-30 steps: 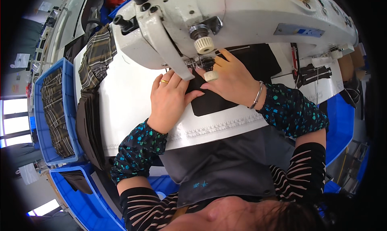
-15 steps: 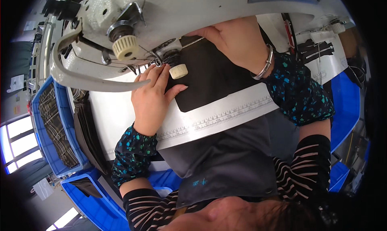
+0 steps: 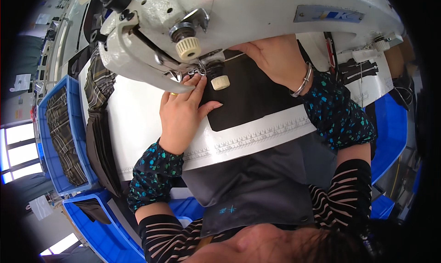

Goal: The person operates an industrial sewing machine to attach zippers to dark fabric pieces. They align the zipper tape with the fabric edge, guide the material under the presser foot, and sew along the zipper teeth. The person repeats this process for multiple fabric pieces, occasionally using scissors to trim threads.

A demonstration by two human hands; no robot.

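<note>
Resting flat on the left side of a cloth [image 3: 250,97] with the left hand [image 3: 181,114], fingers together, thumb apart. Reaching over its far right with the right hand [image 3: 282,63], thumb leftward; with fingers hidden, cannot tell whether clamped. Smooth and near-black as cloth, with a pale strip [image 3: 235,57] near the far edge; spread on the white table [image 3: 142,102], partly beneath the sewing machine [image 3: 252,15]. Pointing away with the left hand, turned leftward with the right.
</note>
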